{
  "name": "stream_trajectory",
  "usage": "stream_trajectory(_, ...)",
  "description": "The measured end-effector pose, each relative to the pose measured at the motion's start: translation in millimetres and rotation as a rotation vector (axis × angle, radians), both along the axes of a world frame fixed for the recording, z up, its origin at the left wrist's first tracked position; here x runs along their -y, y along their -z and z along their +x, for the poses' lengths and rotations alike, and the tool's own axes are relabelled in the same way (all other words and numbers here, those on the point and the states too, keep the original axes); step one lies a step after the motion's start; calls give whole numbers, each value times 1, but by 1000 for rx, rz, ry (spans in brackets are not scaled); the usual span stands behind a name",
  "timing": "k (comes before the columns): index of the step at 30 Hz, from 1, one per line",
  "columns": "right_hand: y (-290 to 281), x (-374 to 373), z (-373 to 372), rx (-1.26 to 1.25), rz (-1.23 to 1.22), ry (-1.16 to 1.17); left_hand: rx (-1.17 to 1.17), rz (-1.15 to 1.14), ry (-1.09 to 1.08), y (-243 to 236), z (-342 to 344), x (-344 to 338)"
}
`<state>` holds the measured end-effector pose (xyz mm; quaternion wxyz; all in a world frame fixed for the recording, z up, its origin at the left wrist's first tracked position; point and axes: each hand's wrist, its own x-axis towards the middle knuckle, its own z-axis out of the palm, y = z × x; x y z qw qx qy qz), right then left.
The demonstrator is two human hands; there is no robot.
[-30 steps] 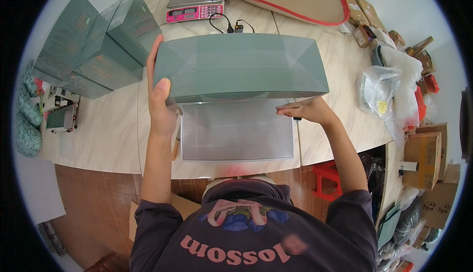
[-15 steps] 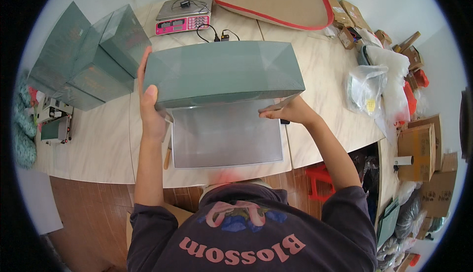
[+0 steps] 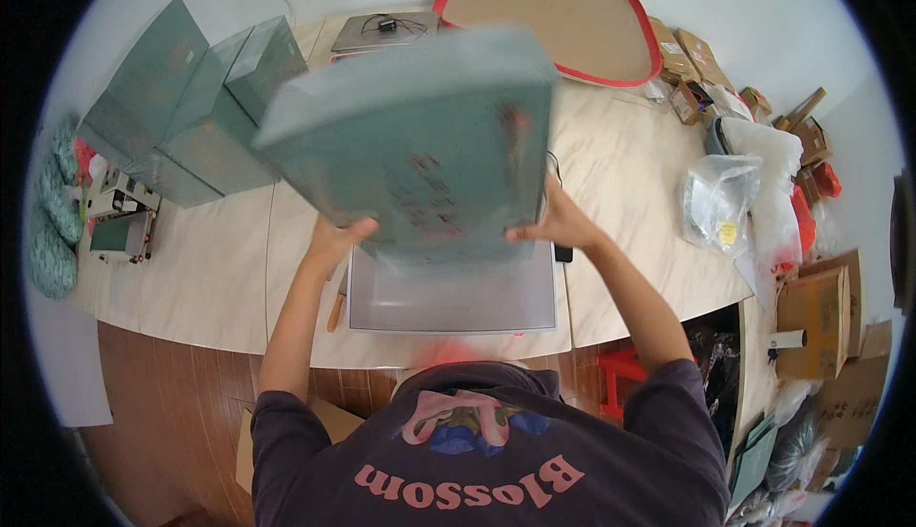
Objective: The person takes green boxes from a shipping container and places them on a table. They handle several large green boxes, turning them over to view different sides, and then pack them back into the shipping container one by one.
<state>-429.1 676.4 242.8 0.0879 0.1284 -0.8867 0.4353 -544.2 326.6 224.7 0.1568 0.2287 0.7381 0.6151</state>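
Both hands hold a large green box lid (image 3: 420, 145) tilted up above the counter (image 3: 210, 269), its image blurred. The left hand (image 3: 336, 239) grips the lower left edge, the right hand (image 3: 553, 227) the lower right, fingers pressed against the lid (fingertips hidden behind it). Beneath lies a grey open tray (image 3: 453, 300); stacked green boxes (image 3: 181, 107) stand at left.

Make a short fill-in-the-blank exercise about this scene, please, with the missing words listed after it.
1. Both hands, the left hand and the right hand, hold up a large ____ box lid.
2. Below the lid, a ____ tray lies on the table.
3. More green boxes stand on the person's ____ side.

Missing words: green; grey; left
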Motion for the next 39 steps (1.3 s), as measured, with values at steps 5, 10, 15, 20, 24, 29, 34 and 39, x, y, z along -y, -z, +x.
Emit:
stream_trajectory(5, -128, 17, -29, 277, -478, -78, 384, 788, -241, -52, 2, -22)
stream_trajectory(10, -163, 32, -57, 316, -810, -276, 663, 688, -371, -63, -2, -20)
stream_trajectory(15, -152, 64, -73, 312, -898, -378, 974, 878, -45, 10, -16, 25)
stream_trajectory(20, -129, 78, -74, 329, -957, -440, 901, 863, -110, 32, -3, 26)
stream_trajectory(24, -129, 85, -66, 300, -906, -395, 864, 875, -152, 39, 7, 26)
stream_trajectory(29, -134, 104, -68, 196, -865, -180, 801, 892, -188, 33, 6, 24)
stream_trajectory(34, -145, 108, -68, 128, -855, -139, 729, 893, -221, 27, 2, 20)
stream_trajectory(39, -149, 107, -73, 40, -811, -60, 761, 884, -317, -2, 7, 7)
